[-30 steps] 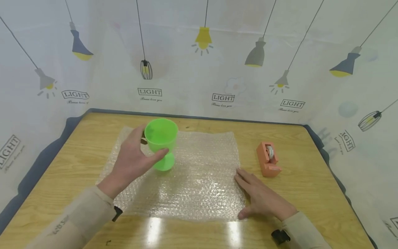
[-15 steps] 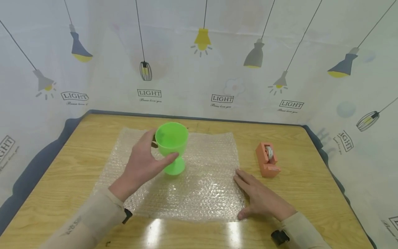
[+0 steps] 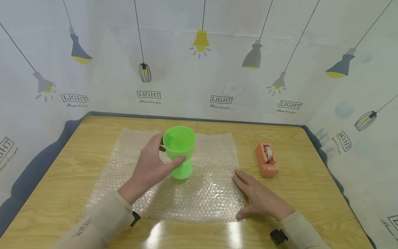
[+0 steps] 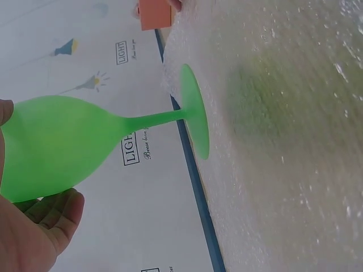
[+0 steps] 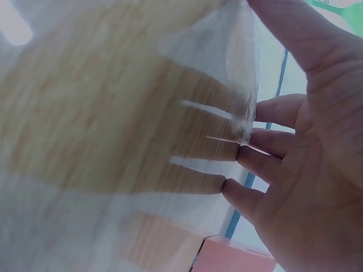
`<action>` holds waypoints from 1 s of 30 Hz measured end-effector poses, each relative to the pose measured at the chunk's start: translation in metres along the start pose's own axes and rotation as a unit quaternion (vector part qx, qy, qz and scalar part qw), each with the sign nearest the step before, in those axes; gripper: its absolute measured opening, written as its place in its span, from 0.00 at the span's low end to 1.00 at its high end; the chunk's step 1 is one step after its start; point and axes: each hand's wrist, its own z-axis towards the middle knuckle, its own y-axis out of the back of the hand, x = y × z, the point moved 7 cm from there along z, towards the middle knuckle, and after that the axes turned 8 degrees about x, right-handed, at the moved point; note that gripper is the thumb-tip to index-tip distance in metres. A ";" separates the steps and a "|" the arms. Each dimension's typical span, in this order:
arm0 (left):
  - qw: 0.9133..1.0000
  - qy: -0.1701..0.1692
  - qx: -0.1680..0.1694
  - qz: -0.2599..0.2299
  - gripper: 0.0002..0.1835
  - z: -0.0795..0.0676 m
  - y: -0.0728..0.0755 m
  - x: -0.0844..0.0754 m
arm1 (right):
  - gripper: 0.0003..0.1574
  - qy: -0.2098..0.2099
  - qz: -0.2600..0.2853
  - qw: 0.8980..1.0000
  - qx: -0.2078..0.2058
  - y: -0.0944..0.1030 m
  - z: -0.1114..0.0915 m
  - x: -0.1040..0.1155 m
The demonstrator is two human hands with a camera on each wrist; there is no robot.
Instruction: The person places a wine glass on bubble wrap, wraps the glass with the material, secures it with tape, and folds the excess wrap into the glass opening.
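My left hand (image 3: 151,169) grips a bright green goblet (image 3: 180,147) by its bowl, thumb on the near side and fingers around the far side. The goblet is upright. In the left wrist view its round foot (image 4: 194,113) hangs a little above a sheet of bubble wrap (image 3: 205,197) that lies flat on the table. My right hand (image 3: 261,199) rests at the sheet's right edge with its fingers spread. In the right wrist view the fingertips (image 5: 241,195) touch down along that edge.
A coral tape dispenser (image 3: 266,160) with a white roll stands right of the bubble wrap, beyond my right hand. The wooden table (image 3: 59,169) ends at a dark border, where a printed lamp-pattern sheet (image 3: 174,69) rises behind and at the sides.
My left hand has carried the goblet to the right and slightly nearer, over the middle of the bubble wrap. The right hand has stayed at the sheet's edge.
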 end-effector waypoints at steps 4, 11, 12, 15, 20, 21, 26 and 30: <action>1.000 0.005 0.005 -0.007 0.42 0.000 -0.005 -0.001 | 0.81 0.003 -0.006 1.000 -0.001 -0.001 0.001 0.000; 1.000 0.003 0.011 -0.021 0.41 0.001 -0.013 -0.004 | 0.82 0.007 -0.004 1.000 0.004 -0.002 0.001 -0.002; 1.000 0.005 0.012 -0.022 0.41 0.001 -0.014 -0.004 | 0.82 0.009 -0.001 1.000 0.005 -0.001 0.001 -0.003; 0.999 0.008 0.017 -0.027 0.41 0.002 -0.016 -0.006 | 0.82 0.012 0.006 1.000 0.011 0.000 0.001 -0.004; 0.999 0.015 0.028 -0.035 0.41 0.003 -0.022 -0.009 | 0.80 0.019 0.013 0.999 0.022 0.001 0.000 -0.006; 0.999 0.017 0.031 -0.037 0.41 0.004 -0.023 -0.010 | 0.79 0.020 0.014 0.999 0.023 0.001 0.000 -0.006; 0.998 0.026 0.039 -0.044 0.41 0.006 -0.030 -0.012 | 0.79 0.020 0.012 0.999 0.023 0.002 0.001 -0.006; 0.997 0.033 0.047 -0.048 0.41 0.008 -0.035 -0.013 | 0.79 0.018 0.014 0.999 0.025 0.003 0.001 -0.006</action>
